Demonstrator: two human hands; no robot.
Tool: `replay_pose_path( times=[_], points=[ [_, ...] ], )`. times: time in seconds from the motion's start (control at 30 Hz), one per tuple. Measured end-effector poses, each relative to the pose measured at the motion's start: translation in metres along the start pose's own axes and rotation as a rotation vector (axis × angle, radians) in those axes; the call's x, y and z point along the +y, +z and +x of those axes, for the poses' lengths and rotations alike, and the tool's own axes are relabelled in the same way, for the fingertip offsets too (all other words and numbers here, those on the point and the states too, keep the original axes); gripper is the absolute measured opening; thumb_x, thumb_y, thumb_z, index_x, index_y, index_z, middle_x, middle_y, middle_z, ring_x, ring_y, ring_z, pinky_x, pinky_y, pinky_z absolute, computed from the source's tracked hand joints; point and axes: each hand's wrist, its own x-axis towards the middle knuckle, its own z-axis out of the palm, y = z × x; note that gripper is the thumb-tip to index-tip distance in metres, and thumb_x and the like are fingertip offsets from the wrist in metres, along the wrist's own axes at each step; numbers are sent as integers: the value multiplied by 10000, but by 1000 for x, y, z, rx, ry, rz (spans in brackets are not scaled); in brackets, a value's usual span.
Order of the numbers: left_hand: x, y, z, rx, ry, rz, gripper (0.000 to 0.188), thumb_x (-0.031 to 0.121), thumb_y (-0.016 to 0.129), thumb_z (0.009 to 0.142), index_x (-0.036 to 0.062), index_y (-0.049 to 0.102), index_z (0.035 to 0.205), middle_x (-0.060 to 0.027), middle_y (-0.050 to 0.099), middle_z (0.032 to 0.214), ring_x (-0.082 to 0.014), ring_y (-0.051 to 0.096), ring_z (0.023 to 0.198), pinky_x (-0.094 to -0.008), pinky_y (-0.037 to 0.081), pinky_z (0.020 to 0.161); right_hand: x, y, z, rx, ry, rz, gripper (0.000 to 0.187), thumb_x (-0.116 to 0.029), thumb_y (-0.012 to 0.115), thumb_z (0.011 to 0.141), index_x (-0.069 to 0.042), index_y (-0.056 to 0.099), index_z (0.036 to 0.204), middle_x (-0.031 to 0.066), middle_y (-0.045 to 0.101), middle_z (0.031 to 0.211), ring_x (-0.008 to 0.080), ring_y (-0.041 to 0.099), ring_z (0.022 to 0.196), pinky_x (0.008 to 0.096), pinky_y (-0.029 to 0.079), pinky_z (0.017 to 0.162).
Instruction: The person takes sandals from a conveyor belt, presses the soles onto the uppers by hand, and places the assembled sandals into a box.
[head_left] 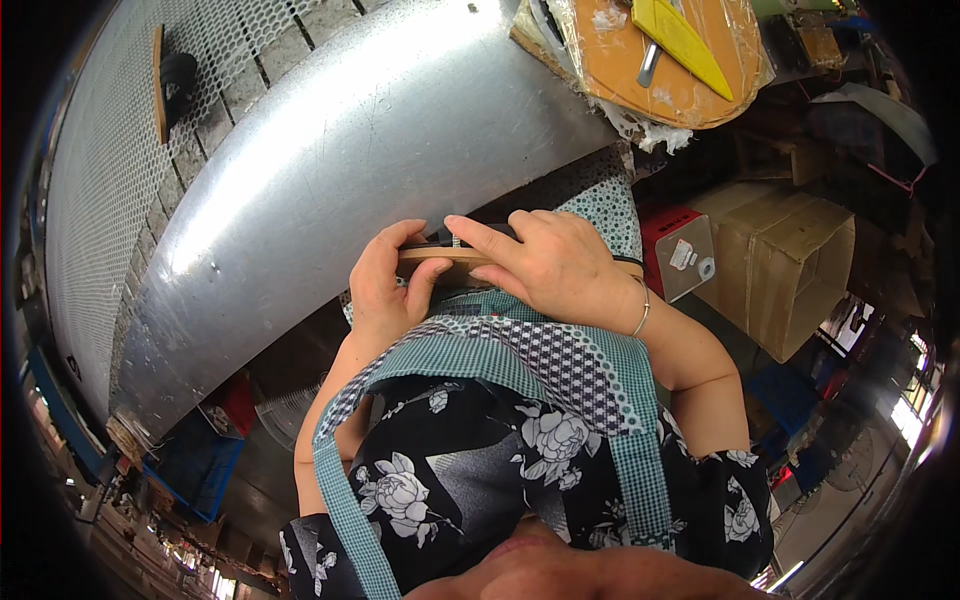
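Note:
Close to my body, both hands hold a small piece of light brown wooden board, with something dark along its far side. My left hand pinches the board's left end, thumb on the near side and fingers on the far side. A small threaded metal screw stands at the board's middle. My right hand grips the right end, with its index fingertip at the screw's top and its thumb against the board. The fingers partly hide the dark part, so its kind is unclear.
A smooth metal sheet slopes before me, bordered by white mesh. On the mesh lies another wooden piece with a black part. A yellow-handled knife rests on a tape-wrapped orange board. An open cardboard box stands right.

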Motion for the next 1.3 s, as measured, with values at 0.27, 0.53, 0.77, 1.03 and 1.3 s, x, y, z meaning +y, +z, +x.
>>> replay_pose_path(
  times=[0.27, 0.53, 0.77, 1.03, 1.3],
  points=[
    [30, -43, 28, 84, 243, -195, 86, 66, 630, 805, 20, 559, 792, -89, 552, 714, -226, 513, 629, -328, 398, 561, -37, -24, 11, 4, -1, 300, 635, -292, 709, 785, -91, 451, 1329, 128, 597, 727, 301, 615, 612, 394, 504, 545],
    [37, -74, 137, 53, 357, -477, 281, 185, 451, 968, 28, 485, 738, -14, 447, 664, -98, 393, 598, -242, 317, 544, -42, -24, 74, -44, 202, 911, 700, -434, 642, 866, -48, 381, 1387, 45, 499, 610, 140, 455, 542, 273, 399, 551],
    [-7, -34, 163, -107, 174, -930, 322, 280, 490, 965, 68, 484, 723, 9, 461, 662, -71, 406, 594, -220, 336, 554, -3, 0, 115, 304, -22, 606, 324, -290, 544, 957, -13, 545, 1125, 24, 525, 946, 104, 480, 879, 230, 403, 807],
    [-18, -19, 178, -118, 161, -993, 331, 257, 472, 977, 57, 478, 714, -9, 466, 670, -81, 413, 569, -220, 339, 539, 21, 3, 131, 40, 181, 1186, 113, -136, 595, 899, -76, 512, 850, -55, 473, 808, 40, 418, 755, 190, 359, 688],
    [-27, -5, 183, -82, 193, -1099, 308, 237, 504, 968, 69, 480, 711, 7, 473, 611, -63, 418, 530, -214, 341, 505, 22, 12, 130, 66, 302, 1258, 140, -101, 586, 880, -90, 478, 790, -58, 427, 797, 36, 378, 740, 188, 339, 678]
  ],
)
